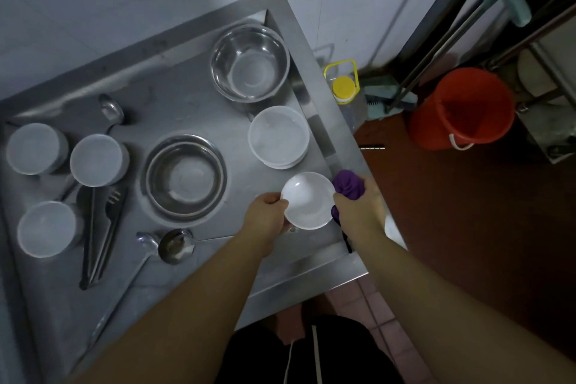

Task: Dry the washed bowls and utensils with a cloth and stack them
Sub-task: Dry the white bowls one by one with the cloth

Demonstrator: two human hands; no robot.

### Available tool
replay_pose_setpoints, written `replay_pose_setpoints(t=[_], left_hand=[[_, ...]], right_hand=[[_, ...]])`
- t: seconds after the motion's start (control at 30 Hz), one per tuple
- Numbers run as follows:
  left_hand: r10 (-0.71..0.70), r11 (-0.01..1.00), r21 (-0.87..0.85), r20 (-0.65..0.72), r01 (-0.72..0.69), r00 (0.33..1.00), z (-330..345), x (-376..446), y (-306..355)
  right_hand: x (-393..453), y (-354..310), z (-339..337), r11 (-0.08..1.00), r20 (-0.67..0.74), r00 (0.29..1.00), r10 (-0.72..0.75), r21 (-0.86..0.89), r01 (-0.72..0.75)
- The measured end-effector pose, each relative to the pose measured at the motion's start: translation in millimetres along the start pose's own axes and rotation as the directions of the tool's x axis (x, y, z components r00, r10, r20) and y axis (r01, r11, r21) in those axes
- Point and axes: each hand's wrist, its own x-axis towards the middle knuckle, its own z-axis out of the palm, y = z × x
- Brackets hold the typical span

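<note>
My left hand [268, 212] grips the left rim of a small white bowl [307, 201], held above the front right part of the steel table [187, 103]. My right hand [358, 206] clutches a bunched purple cloth [348, 184] against the bowl's right rim. Just behind stands a stack of white bowls [278, 135]. Farther back sits a deep steel bowl [250, 62], and a shallow steel basin [184, 178] lies mid-table. Three upturned white bowls [96, 159] stand at the left. Tongs [103, 231], a ladle [176, 246] and spoons [146, 241] lie near the front.
The table's right edge runs beside my right hand. On the red floor to the right stand an orange bucket [461, 107], a yellow-capped jug [343, 87] and mop handles [442, 50]. A tiled wall rises behind the table.
</note>
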Motion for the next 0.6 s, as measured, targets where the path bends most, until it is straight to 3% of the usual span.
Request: replay_pose_setpoints(t=[0.17, 0.3, 0.47, 0.6], left_hand=[[0.118, 0.979, 0.174, -0.051, -0.107, 0.992, -19, -26, 4], [0.246, 0.883, 0.419, -0.029, -0.211, 0.969, -50, -56, 2], [0.345, 0.763, 0.603, -0.076, -0.233, 0.935, -100, -87, -10], [0.392, 0.667, 0.715, -0.100, -0.208, 0.914, -152, -108, -30]], right_hand=[[-18, -7, -20, 0.994, -0.011, 0.995, -0.098, -0.056, 0.098], [-39, -15, -28, 0.981, 0.020, 0.987, -0.160, -0.104, 0.161], [-79, -33, -13, 0.918, 0.167, 0.931, -0.325, -0.183, 0.353], [-108, -50, 21, 0.825, 0.363, 0.841, -0.403, -0.254, 0.505]])
